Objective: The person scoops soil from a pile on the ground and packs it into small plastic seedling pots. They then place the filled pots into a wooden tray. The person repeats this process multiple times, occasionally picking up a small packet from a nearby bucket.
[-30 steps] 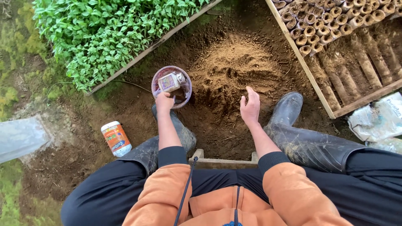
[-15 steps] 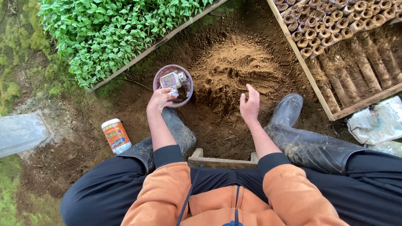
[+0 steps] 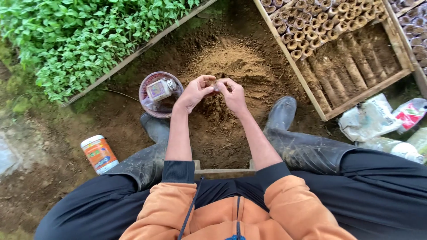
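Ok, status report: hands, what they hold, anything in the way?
Left hand and right hand pinched together on a small item, too small to identify. Above soil mound. Bowl beside left hand. Nothing obstructing.

Orange canister point(image 3: 99, 154) left; white bags point(image 3: 371, 119) right

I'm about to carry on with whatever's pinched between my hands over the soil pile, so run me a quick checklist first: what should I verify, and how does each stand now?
1. Both hands meet over the soil pile: ok, left hand and right hand touch at the fingertips.
2. What is pinched between them: cannot tell, too small.
3. Round bowl upright beside the left hand: ok, a packet lies in it.
4. Wooden tray of rolled soil pots clear of the hands: ok, off to the right.
5. Boots clear of the pile: ok, at its near edge.
6. Orange canister: lies on its side, away from the hands.
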